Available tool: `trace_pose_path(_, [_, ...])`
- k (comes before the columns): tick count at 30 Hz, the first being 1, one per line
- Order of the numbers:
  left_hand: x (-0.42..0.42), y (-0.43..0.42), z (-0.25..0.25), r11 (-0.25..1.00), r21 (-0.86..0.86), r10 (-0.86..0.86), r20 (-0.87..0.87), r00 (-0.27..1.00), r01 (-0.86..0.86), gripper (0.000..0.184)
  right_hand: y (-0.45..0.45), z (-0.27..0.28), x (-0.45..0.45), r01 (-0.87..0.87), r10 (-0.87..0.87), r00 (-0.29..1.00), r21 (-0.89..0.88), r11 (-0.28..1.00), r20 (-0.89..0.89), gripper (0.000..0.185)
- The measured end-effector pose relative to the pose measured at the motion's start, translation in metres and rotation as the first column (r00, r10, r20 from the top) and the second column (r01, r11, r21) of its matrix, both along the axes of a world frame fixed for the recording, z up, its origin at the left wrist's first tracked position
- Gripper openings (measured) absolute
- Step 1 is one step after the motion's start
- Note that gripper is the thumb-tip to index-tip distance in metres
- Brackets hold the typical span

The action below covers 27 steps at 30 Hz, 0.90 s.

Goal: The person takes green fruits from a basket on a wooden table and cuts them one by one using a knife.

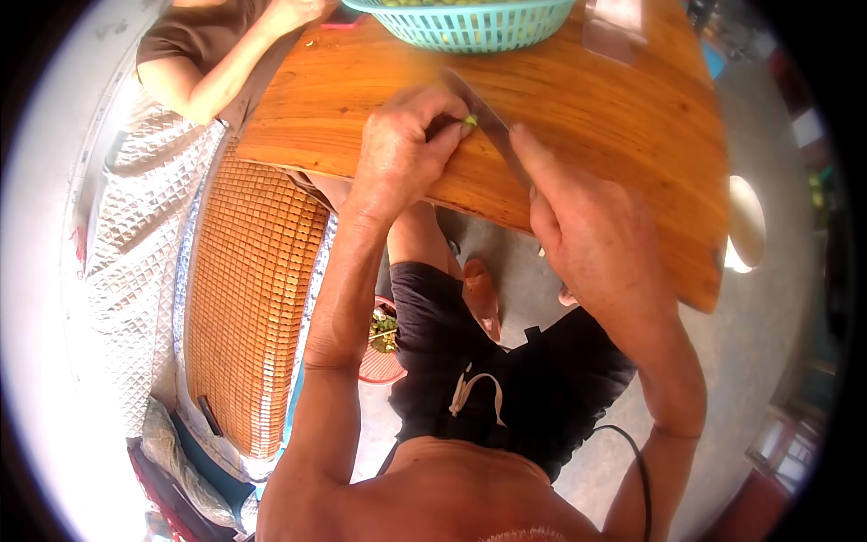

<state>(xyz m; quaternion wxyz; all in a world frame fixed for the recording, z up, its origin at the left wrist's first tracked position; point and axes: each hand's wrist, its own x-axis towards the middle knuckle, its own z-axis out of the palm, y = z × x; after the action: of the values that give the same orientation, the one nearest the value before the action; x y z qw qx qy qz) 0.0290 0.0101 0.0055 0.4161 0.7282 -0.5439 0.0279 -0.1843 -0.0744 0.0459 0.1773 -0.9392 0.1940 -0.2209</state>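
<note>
Left hand (411, 135): curled over worktop (623, 117), pinching green piece (470, 120) | right hand (587, 203): clamped on knife (492, 128), forefinger extended

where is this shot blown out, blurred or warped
Head view: glare washes out part of the white quilted cover at left; head view: a blurry smear just beyond the left hand, over the table; head view: wide-angle warping, dark rounded edges.

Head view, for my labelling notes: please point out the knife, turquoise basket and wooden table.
Knife (494, 132), head view: middle of the blade.
Turquoise basket (465, 32), head view: slatted side wall.
Wooden table (632, 117), head view: bare part of the top.
</note>
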Motion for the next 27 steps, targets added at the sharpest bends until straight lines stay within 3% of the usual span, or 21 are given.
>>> trace_pose_path(7, [0.001,-0.002,-0.003,0.998,-0.063,-0.024,-0.011,1.0,0.023,0.009,0.001,0.0,0.01,-0.028,0.029,1.0,0.056,0.998,-0.009,0.049])
trace_pose_path(10, [0.0,-0.001,-0.002,0.998,-0.058,-0.01,0.001,1.0,0.01,0.008,0.0,-0.006,0.016,-0.026,0.031,0.998,-0.101,0.995,0.05,0.051])
trace_pose_path(15, [0.0,-0.001,-0.001,0.998,-0.053,-0.016,-0.002,1.0,0.016,0.008,-0.003,0.001,0.019,-0.051,0.052,0.999,0.047,0.998,-0.017,0.051])
trace_pose_path(22, [-0.001,-0.001,-0.003,0.998,-0.059,-0.014,-0.047,0.999,0.012,0.008,-0.005,-0.005,0.019,-0.004,0.004,1.0,0.019,1.0,0.002,0.05])
trace_pose_path(27, [0.002,-0.001,-0.009,0.998,-0.056,-0.016,-0.018,1.0,0.015,0.012,-0.009,-0.014,0.01,-0.029,-0.005,0.977,0.16,0.987,0.212,0.046])
